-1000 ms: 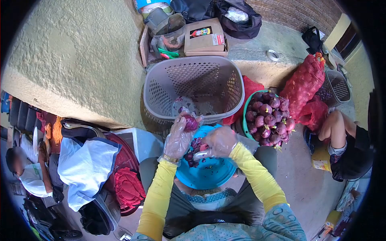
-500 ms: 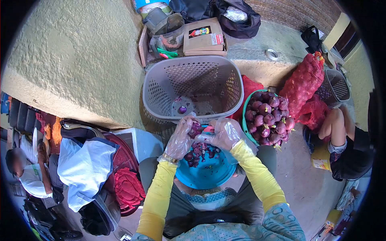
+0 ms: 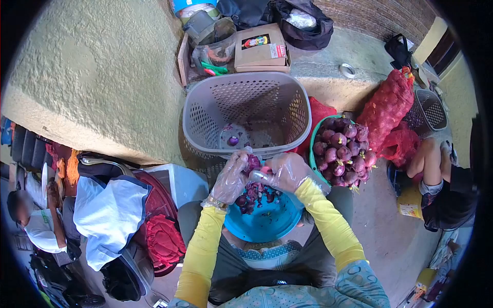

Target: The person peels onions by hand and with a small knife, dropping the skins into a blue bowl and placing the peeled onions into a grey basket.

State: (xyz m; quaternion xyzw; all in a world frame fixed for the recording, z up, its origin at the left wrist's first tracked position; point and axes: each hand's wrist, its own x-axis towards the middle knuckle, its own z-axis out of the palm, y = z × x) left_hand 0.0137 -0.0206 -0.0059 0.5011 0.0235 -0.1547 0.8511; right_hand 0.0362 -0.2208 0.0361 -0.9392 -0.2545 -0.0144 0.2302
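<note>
In a clear plastic glove, my left hand (image 3: 229, 178) is closed around a red onion (image 3: 252, 163). My right hand (image 3: 288, 172), gloved too, is closed on a small tool with a pink handle (image 3: 265, 169), held against the onion; its working end is hidden by the fingers. Beneath both hands, a blue basin (image 3: 262, 228) holds dark red onion skins and scraps (image 3: 255, 194). Just beyond stands a grey perforated basket (image 3: 246, 77) with a small purple onion (image 3: 233, 140) and bits of skin at the bottom.
Right of my hands, a green-rimmed basket (image 3: 312, 154) is heaped with red onions (image 3: 341, 146). Behind it leans a full red mesh sack (image 3: 389, 105). A cardboard box (image 3: 261, 51) rests on the ledge. One person (image 3: 41, 226) sits at left, another (image 3: 447, 195) at right.
My right hand has shifted slightly to the left against the onion, and its fingers have moved. More of the onion shows in my left hand.
</note>
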